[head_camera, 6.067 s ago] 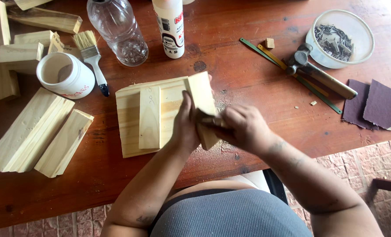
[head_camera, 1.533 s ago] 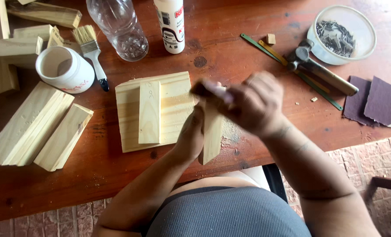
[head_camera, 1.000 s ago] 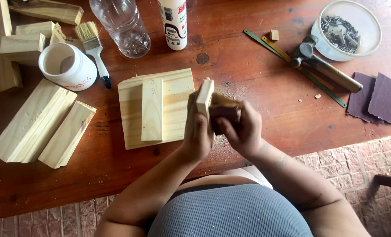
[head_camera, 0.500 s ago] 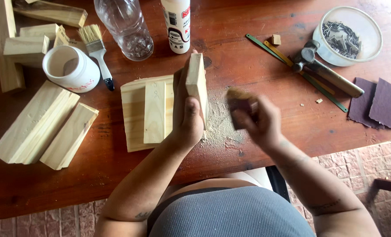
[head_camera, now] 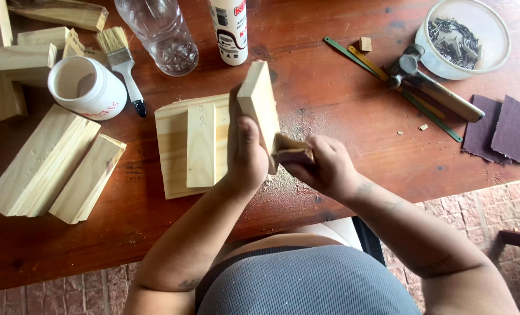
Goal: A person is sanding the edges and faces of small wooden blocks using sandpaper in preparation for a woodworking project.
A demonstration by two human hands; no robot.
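I see my left hand (head_camera: 245, 154) wrapped around a small wood block (head_camera: 260, 105), fingers closed on it and thumb lying up its near face, holding it tilted on end above the bench (head_camera: 341, 99). My right hand (head_camera: 324, 166) is just beside it, fingers pinched shut on a folded piece of sandpaper (head_camera: 292, 151) whose edge touches the lower side of the block. Under both hands there is a scatter of pale sawdust (head_camera: 283, 178) on the red-brown bench top. Just left of the block lies a flat wood panel (head_camera: 175, 146) with a narrower strip (head_camera: 201, 146) resting lengthwise on it. Farther left sit two long planks (head_camera: 44, 160) side by side at a slant — near them a white cup (head_camera: 88, 87) and a paintbrush (head_camera: 123, 64) with a dark handle tip. At the back edge stand a clear plastic bottle (head_camera: 161, 32) and a white glue bottle (head_camera: 229, 29). To the right I can make out a hammer (head_camera: 429, 84) lying across two thin flat strips (head_camera: 388, 79), one green and one yellow, a white bowl (head_camera: 493, 44) holding dark nails, and two dark sandpaper sheets (head_camera: 505, 128) — well apart from my hands. More wood offcuts (head_camera: 26, 55) are stacked in the far left corner.
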